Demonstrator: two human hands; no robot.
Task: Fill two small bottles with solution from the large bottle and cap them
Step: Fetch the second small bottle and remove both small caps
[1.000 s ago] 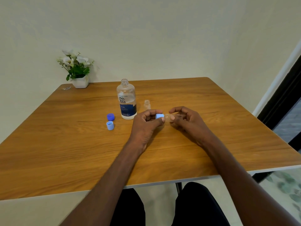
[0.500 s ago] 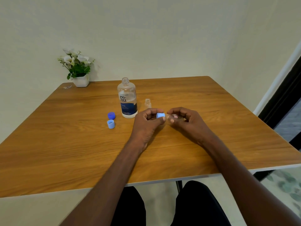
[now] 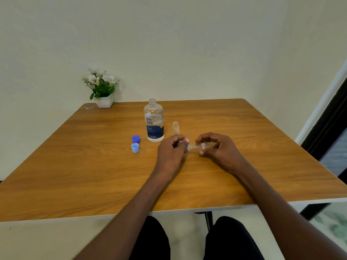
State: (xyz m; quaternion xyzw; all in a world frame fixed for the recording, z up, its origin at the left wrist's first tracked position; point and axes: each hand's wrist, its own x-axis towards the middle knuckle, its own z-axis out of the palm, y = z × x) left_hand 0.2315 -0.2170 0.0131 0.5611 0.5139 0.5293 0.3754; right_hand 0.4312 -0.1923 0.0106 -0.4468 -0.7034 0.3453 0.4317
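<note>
The right hand (image 3: 217,147) grips a small clear plastic bottle (image 3: 197,147) lying sideways just in front of the large clear solution bottle (image 3: 154,121), while the left hand (image 3: 171,149) pinches the pale blue cap (image 3: 187,146) at its neck. To do this well, hold the body steady and turn only the cap, square to the thread. The second small clear bottle (image 3: 175,127) stands uncapped just right of the large bottle, near the knuckles; two blue caps (image 3: 135,143) lie to its left. The wooden table (image 3: 75,166) offers open room in front of it, edges well apart.
</note>
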